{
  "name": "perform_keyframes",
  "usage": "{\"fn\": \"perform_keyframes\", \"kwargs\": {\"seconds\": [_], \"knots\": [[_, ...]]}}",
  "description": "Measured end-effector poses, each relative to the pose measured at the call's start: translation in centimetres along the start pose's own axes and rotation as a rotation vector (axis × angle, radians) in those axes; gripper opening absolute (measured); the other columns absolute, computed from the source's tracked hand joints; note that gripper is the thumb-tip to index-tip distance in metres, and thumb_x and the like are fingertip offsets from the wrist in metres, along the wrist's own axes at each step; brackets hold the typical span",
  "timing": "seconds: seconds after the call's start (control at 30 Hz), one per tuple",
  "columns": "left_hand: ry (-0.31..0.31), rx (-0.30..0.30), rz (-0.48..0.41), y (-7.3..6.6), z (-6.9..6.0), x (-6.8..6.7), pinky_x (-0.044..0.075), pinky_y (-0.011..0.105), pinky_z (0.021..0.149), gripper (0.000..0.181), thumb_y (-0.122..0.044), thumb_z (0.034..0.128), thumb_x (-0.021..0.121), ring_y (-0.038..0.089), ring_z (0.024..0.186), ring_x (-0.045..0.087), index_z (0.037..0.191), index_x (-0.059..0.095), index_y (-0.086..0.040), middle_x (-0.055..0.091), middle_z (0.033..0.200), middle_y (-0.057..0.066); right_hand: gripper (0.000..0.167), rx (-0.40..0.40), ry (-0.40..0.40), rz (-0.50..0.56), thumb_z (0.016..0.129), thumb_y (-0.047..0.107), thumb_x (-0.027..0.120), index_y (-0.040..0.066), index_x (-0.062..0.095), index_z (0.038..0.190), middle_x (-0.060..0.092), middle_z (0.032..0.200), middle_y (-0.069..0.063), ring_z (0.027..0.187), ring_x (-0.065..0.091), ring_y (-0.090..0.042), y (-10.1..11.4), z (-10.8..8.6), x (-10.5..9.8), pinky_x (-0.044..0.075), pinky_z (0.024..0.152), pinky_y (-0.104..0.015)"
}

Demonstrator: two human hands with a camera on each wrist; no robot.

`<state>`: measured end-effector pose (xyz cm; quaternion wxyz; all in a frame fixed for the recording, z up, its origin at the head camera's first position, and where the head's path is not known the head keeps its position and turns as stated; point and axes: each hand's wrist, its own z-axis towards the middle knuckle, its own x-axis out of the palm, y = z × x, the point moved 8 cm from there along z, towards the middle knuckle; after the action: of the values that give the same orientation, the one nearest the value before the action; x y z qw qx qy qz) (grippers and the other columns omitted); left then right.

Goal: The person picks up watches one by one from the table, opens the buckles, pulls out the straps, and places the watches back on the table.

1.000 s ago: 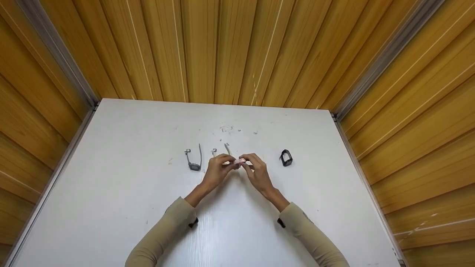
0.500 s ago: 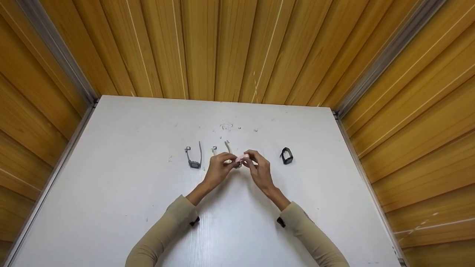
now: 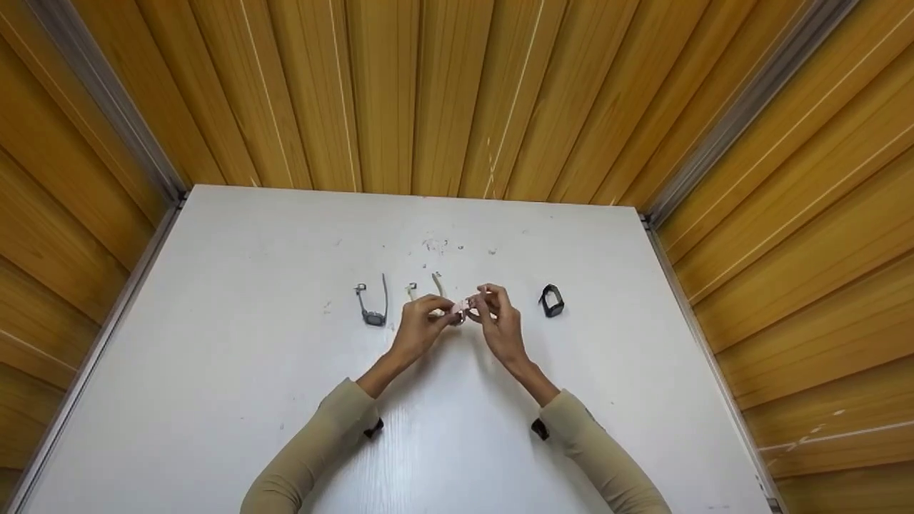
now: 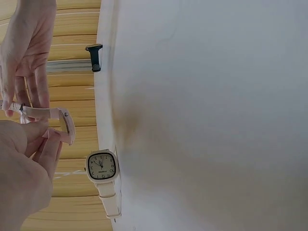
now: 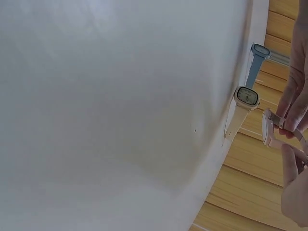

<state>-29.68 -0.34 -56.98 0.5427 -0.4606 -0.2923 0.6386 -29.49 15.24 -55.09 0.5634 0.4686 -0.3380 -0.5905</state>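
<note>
A pink watch point(image 4: 67, 126) is held up between both hands, its case and strap bent in a curve in the left wrist view. The left hand point(image 3: 417, 330) pinches it by the strap near the case. The right hand point(image 3: 504, 334) pinches the other strap part, near a small dark buckle or pin point(image 4: 21, 108). In the right wrist view the pink watch point(image 5: 267, 129) shows its case from the side. Just behind the hands a cream watch point(image 4: 102, 166) lies on the table, partly hidden by the left hand in the head view.
A grey-blue watch point(image 3: 374, 318) with its strap spread lies to the left on the white table point(image 3: 457, 442). To the right stands a black watch point(image 3: 552, 301) with its band looped. Small marks dot the table behind the hands. Wood-patterned walls surround the table's back and sides.
My right hand has shifted slightly right and its fingers have changed their hold on the pink strap. The left hand has stayed nearly in place, still pinching the pink watch.
</note>
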Motion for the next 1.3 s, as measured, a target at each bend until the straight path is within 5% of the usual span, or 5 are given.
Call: {"fn": "perform_keyframes", "kwargs": {"seconds": [0.23, 0.4, 0.77, 1.3], "knots": [[0.0, -0.02, -0.014, 0.0, -0.2, 0.0, 0.062, 0.022, 0.076, 0.01, 0.004, 0.0859, 0.077, 0.03, 0.09, 0.075, 0.095, 0.077, 0.005, 0.076, 0.095, 0.017, 0.028, 0.117, -0.054, 0.175, 0.108, 0.009, 0.047, -0.008, 0.038, 0.129, 0.067, 0.106, -0.035, 0.096, 0.076, -0.032, -2.0, 0.1, -0.6, 0.063, 0.085, -0.043], [0.005, -0.04, 0.006, -0.2, -0.4, 0.2, 0.062, 0.021, 0.075, 0.012, -0.001, 0.086, 0.079, 0.027, 0.091, 0.075, 0.097, 0.078, 0.002, 0.076, 0.095, 0.014, 0.034, 0.108, -0.113, 0.217, 0.106, 0.007, 0.051, -0.002, 0.029, 0.13, 0.066, 0.108, -0.032, 0.088, 0.075, -0.044, -2.1, 0.0, -1.2, 0.064, 0.076, -0.044], [-0.004, -0.023, 0.051, -0.8, -0.2, 0.1, 0.063, 0.023, 0.072, 0.01, -0.001, 0.0861, 0.079, 0.028, 0.091, 0.075, 0.096, 0.078, 0.002, 0.077, 0.095, 0.015, 0.019, -0.015, -0.101, 0.087, 0.103, -0.005, 0.052, -0.016, 0.054, 0.119, 0.065, 0.104, -0.036, 0.087, 0.071, -0.055, 0.0, 0.0, -1.0, 0.062, 0.072, -0.055], [-0.02, -0.015, 0.026, -0.8, 0.0, -0.3, 0.064, 0.027, 0.075, 0.011, 0.003, 0.0892, 0.073, 0.03, 0.089, 0.075, 0.1, 0.077, 0.003, 0.077, 0.095, 0.016, 0.058, -0.089, 0.057, -0.043, 0.09, -0.019, 0.062, -0.014, 0.041, 0.143, 0.065, 0.109, -0.04, 0.099, 0.068, -0.056, 2.4, -0.4, 0.6, 0.059, 0.085, -0.058]]}}
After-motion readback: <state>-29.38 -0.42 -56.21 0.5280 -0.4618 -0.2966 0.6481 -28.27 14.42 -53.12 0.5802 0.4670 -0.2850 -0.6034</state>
